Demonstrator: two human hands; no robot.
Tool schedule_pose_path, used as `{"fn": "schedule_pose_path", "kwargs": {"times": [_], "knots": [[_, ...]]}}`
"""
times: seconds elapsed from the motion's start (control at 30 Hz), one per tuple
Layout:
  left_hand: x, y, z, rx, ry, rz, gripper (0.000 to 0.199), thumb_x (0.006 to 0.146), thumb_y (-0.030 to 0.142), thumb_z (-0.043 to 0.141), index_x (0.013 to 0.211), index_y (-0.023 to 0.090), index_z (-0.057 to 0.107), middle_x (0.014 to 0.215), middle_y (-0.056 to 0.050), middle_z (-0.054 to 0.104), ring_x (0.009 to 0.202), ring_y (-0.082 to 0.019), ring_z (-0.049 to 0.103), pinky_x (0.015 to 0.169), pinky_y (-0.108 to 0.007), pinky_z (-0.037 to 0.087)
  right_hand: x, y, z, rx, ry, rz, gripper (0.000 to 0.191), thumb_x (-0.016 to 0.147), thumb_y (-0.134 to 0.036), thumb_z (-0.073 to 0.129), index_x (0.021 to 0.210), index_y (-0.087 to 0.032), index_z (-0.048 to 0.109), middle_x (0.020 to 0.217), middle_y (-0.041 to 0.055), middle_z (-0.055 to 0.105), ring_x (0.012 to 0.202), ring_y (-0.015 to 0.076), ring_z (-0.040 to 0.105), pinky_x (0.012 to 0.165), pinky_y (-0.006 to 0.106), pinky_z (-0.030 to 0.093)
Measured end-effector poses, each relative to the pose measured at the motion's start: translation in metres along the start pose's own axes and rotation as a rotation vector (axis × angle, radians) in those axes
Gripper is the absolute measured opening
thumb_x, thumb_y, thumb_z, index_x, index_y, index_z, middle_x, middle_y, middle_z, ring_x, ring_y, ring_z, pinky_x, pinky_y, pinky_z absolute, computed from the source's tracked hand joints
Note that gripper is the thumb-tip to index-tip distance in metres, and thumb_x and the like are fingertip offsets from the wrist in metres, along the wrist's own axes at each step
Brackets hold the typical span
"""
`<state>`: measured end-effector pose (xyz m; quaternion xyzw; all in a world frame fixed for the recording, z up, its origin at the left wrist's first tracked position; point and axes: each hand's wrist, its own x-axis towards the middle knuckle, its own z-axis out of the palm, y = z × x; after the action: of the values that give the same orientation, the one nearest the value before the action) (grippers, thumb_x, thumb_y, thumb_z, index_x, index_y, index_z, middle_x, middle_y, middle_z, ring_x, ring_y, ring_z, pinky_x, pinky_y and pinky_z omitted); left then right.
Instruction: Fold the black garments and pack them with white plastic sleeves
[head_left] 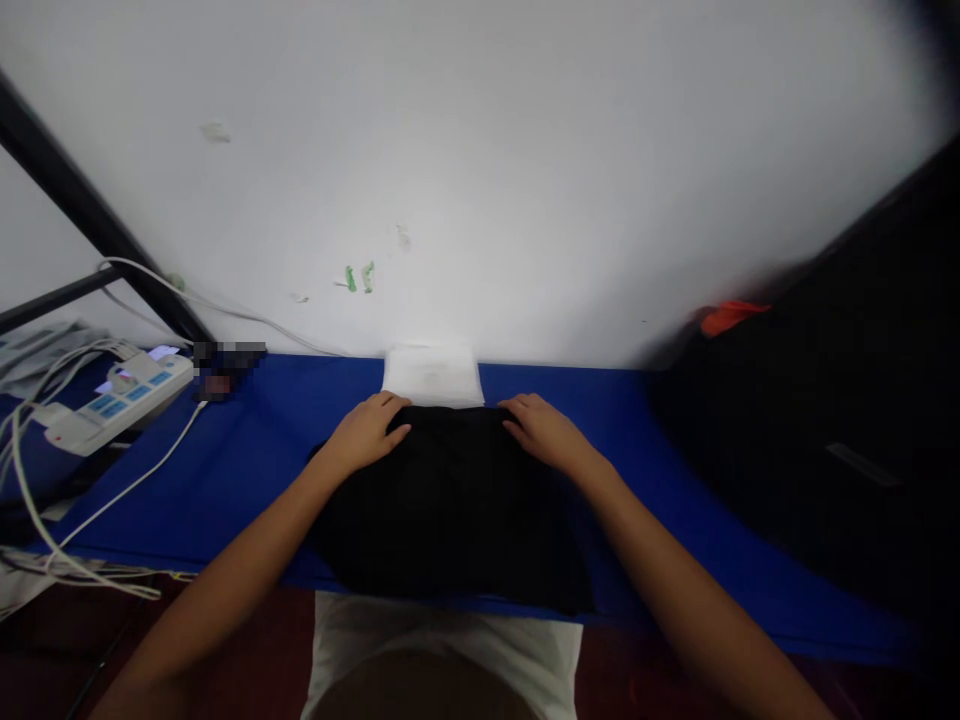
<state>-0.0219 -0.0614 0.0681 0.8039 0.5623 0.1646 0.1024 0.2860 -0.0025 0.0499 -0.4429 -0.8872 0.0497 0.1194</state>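
Note:
A piece of black cloth [457,500] lies spread in front of me on the blue tabletop, its near edge close to the table's front. My left hand [371,430] is at the cloth's far left corner, fingers bent over the edge and thumb on top. At the far right corner, my right hand [544,432] holds the cloth in the same way. Just beyond the cloth's far edge is a flat white stack [433,375], perhaps paper or thin bags, against the wall. What lies under the cloth is hidden.
On the left are a white power strip [124,405] with tangled cables and a blurred-out dark item [217,385] with a white cord. A large black object [825,430] with an orange piece [733,317] fills the right side. The white wall [525,180] bounds the blue table [600,395].

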Motion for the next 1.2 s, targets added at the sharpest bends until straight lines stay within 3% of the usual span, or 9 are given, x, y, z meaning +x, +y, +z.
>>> {"fn": "schedule_pose_path", "kwargs": {"times": [0.2, 0.37, 0.53, 0.6, 0.7, 0.77, 0.87, 1.03, 1.2], "knots": [[0.014, 0.004, 0.010, 0.016, 0.063, -0.062, 0.024, 0.087, 0.021, 0.057, 0.109, 0.019, 0.065, 0.106, -0.010, 0.064, 0.106, -0.026, 0.056, 0.096, -0.041, 0.046, 0.007, -0.002, -0.001, -0.068, 0.092, -0.008, 0.023, 0.090, -0.017, 0.047, 0.102, -0.016, 0.068, 0.098, 0.0133, 0.062, 0.092, 0.0277, 0.054, 0.086, 0.042, 0.046], [-0.023, 0.016, -0.008, -0.154, 0.199, 0.082, 0.015, 0.088, 0.022, 0.054, 0.094, 0.020, 0.067, 0.094, -0.006, 0.064, 0.096, -0.021, 0.058, 0.090, -0.037, 0.048, -0.022, -0.008, -0.022, 0.234, 0.216, -0.063, 0.014, 0.090, -0.022, 0.049, 0.093, -0.020, 0.062, 0.103, 0.0115, 0.062, 0.099, 0.0268, 0.054, 0.090, 0.045, 0.046], [-0.085, 0.031, -0.021, -0.325, -0.151, 0.214, 0.017, 0.089, 0.027, 0.059, 0.105, 0.026, 0.067, 0.101, -0.003, 0.068, 0.095, -0.018, 0.063, 0.088, -0.033, 0.051, -0.065, -0.023, -0.049, 0.564, -0.258, -0.191, 0.016, 0.082, -0.018, 0.054, 0.092, -0.024, 0.065, 0.101, 0.0058, 0.068, 0.092, 0.0209, 0.063, 0.082, 0.037, 0.052], [-0.096, 0.025, -0.019, -0.367, -0.117, 0.176, 0.019, 0.090, 0.031, 0.061, 0.108, 0.027, 0.066, 0.101, -0.003, 0.069, 0.093, -0.017, 0.065, 0.084, -0.031, 0.053, -0.068, -0.030, -0.052, 0.578, -0.318, -0.163, 0.022, 0.082, -0.024, 0.059, 0.103, -0.025, 0.065, 0.101, 0.0055, 0.069, 0.091, 0.0206, 0.065, 0.080, 0.035, 0.054], [-0.093, 0.000, -0.012, -0.248, 0.266, -0.013, 0.022, 0.090, 0.035, 0.060, 0.108, 0.023, 0.065, 0.107, -0.006, 0.067, 0.100, -0.020, 0.063, 0.091, -0.036, 0.052, -0.051, -0.035, -0.048, 0.632, -0.223, -0.134, 0.022, 0.086, -0.035, 0.060, 0.105, -0.023, 0.064, 0.096, 0.0056, 0.070, 0.086, 0.0196, 0.066, 0.078, 0.034, 0.054], [-0.087, -0.019, -0.007, -0.112, 0.404, -0.188, 0.039, 0.085, 0.038, 0.064, 0.119, 0.020, 0.059, 0.120, -0.011, 0.063, 0.112, -0.026, 0.059, 0.100, -0.044, 0.047, -0.033, -0.033, -0.040, 0.666, -0.161, -0.109, 0.022, 0.089, -0.038, 0.057, 0.101, -0.021, 0.064, 0.085, 0.0040, 0.069, 0.075, 0.0174, 0.064, 0.069, 0.031, 0.053], [-0.084, -0.035, -0.005, -0.096, 0.355, -0.273, 0.039, 0.082, 0.037, 0.062, 0.117, 0.019, 0.058, 0.122, -0.012, 0.062, 0.115, -0.028, 0.058, 0.102, -0.047, 0.045, -0.015, -0.027, -0.023, 0.702, -0.107, -0.094, 0.023, 0.089, -0.040, 0.056, 0.098, -0.020, 0.064, 0.075, 0.0018, 0.065, 0.066, 0.0157, 0.061, 0.060, 0.028, 0.051], [-0.105, -0.021, -0.014, -0.234, 0.336, -0.065, 0.010, 0.087, 0.022, 0.049, 0.082, 0.022, 0.058, 0.108, -0.007, 0.067, 0.103, -0.021, 0.062, 0.092, -0.039, 0.050, -0.020, -0.023, -0.001, 0.644, -0.043, -0.157, 0.020, 0.090, -0.035, 0.056, 0.100, -0.020, 0.063, 0.094, 0.0064, 0.067, 0.082, 0.0183, 0.064, 0.076, 0.034, 0.053], [-0.135, -0.008, -0.015, -0.219, 0.188, 0.077, 0.012, 0.088, 0.019, 0.052, 0.093, 0.025, 0.061, 0.102, -0.003, 0.070, 0.104, -0.021, 0.063, 0.099, -0.043, 0.044, -0.029, -0.029, 0.005, 0.497, -0.097, -0.186, 0.019, 0.091, -0.031, 0.053, 0.102, -0.019, 0.064, 0.096, 0.0081, 0.066, 0.091, 0.0212, 0.061, 0.081, 0.036, 0.051]]}}
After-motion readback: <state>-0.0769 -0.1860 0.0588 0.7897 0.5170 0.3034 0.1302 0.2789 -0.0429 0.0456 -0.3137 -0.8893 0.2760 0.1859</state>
